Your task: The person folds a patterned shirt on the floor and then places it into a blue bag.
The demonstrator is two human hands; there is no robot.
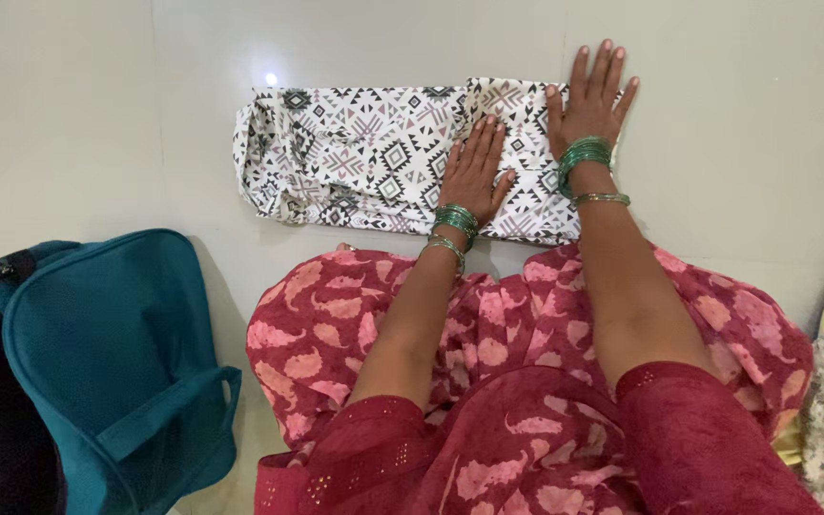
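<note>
Head view: folded cloth (374,157) on floor (97,114), upper middle of frame. Both hands flat and spread, left hand (477,172) on cloth, right hand (591,100) at its right end. Better to press evenly, smoothing outward, keeping edges aligned.

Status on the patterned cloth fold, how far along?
Done: the patterned cloth lies on the floor folded into a long flat band. In hand: the left hand and right hand both press flat on its right end, fingers spread. Left: the teal bag sits open beside it, and the cloth is not in it.
</note>
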